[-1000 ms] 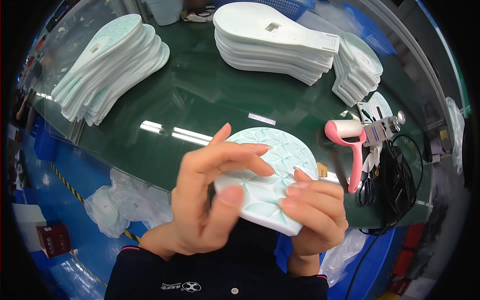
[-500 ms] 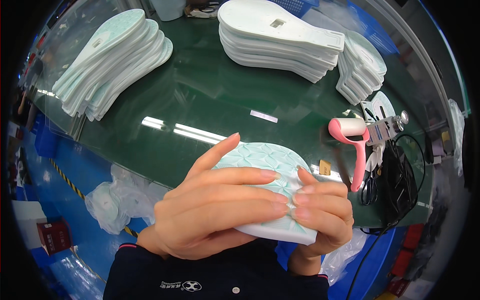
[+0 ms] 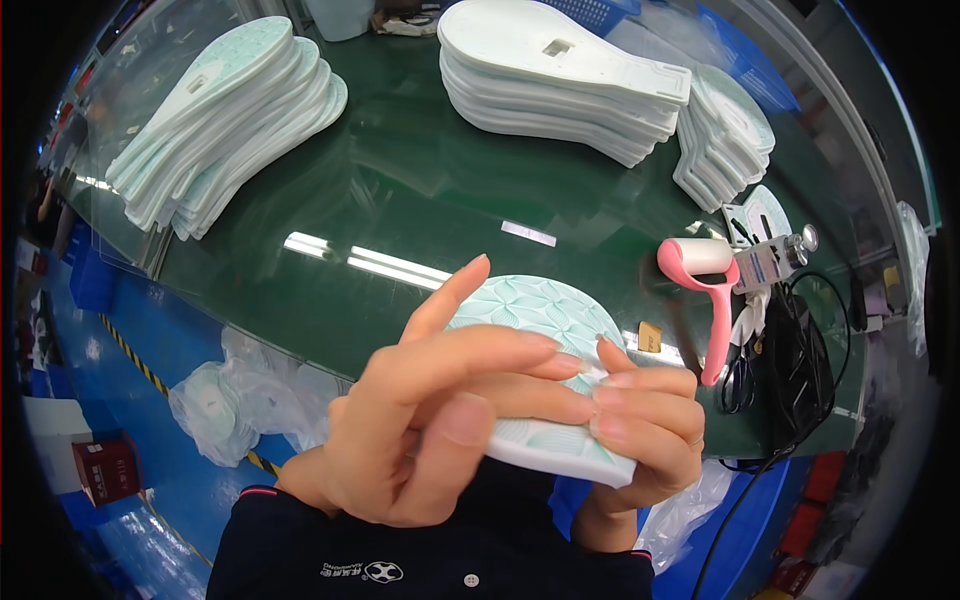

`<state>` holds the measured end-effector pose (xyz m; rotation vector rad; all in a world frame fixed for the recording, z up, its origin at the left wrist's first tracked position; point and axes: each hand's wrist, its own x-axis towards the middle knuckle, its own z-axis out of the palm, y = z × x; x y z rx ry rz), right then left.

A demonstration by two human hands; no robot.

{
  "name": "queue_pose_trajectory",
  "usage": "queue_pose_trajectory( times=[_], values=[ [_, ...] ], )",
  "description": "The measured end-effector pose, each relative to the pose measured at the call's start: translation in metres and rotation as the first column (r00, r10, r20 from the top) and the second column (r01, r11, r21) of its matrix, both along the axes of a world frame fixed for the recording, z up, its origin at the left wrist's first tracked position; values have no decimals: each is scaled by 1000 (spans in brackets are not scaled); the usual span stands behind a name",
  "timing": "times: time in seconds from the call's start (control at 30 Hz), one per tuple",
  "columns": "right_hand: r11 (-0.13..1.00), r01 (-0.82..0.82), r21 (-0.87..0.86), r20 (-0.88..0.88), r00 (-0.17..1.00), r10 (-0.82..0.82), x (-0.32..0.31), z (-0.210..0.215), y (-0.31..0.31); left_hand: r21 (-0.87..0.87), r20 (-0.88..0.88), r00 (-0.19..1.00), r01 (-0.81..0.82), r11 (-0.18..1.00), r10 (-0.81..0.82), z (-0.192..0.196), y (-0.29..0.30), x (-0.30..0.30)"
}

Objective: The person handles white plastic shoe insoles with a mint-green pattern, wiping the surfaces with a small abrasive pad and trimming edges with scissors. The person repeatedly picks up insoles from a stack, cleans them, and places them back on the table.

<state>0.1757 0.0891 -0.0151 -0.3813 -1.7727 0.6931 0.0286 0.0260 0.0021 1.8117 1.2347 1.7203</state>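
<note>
Panel (image 3: 540, 305), head view: white, pale-green petal relief, rounded far edge; held before the torso, near the table's (image 3: 400, 210) near edge. Right hand (image 3: 650, 425) pinches its right side; left hand (image 3: 420, 425) lies across its face, fingers spread. Tabletop extends between panel and far stacks (image 3: 560, 95); roller (image 3: 718, 335) lies rightward.

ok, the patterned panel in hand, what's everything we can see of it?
The panel looks like rigid plastic: white, with a pale mint-green face in raised, petal-like relief with fine lines. Its far end is rounded; a plain white side wall shows along the near edge. The patterned face is toward the camera. The right hand grips its right side; the left hand reaches across, hiding much of the middle; its fingertip contact is unclear. The underside is hidden.
</note>
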Motion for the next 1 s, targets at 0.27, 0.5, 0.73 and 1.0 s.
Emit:
queue_pose_trajectory(
  times=[0.27, 0.5, 0.73, 1.0],
  values=[
    [1000, 7, 4, 26, 1000, -7, 3, 0, -2, -56, -69, 990, 116, 992, -120, 15, -2, -4],
    [1000, 8, -18, 6, 1000, -8, 2, -4, -2, -73, 4, 976, 217, 973, -217, 11, -2, -7],
    [999, -18, -33, -7, 1000, 18, 3, -4, -3, -90, -17, 962, 270, 959, -272, 11, -4, -12],
    [999, -17, -32, -27, 999, 16, 2, -7, -2, -112, 66, 946, 324, 939, -319, 8, -2, -9]
  ],
)
